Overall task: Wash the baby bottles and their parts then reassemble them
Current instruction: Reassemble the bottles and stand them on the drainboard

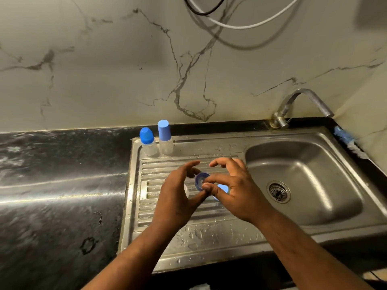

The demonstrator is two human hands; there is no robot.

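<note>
Two hands meet over the wet, ribbed drainboard (167, 222) of a steel sink. Your left hand (178, 195) and right hand (232, 185) both hold the same dark blue ring (201, 180), a screw collar with something pale inside it. The left hand cradles the ring between curled fingers and thumb, its forefinger lifted clear. The right hand pinches the ring's near edge with thumb and fingertip, the other fingers arched above. The ring is held just above the drainboard, at its middle.

Under your right palm lies a light blue cap (222, 188), partly hidden. A pale, clear part (186, 190) shows past the left hand's edge — too little of it shows to name it.

At the back of the drainboard two assembled bottles stand upright, side by side: a round-capped bottle (148, 143) on the left and a taller-capped bottle (166, 139) on the right, both with clear bodies and blue tops.

To the right sits the basin (303, 185), with the tap (301, 101) curving over its far corner. A dark, wet tabletop (62, 185) runs off to the left — a veined marble wall (104, 70) rises behind it.
</note>
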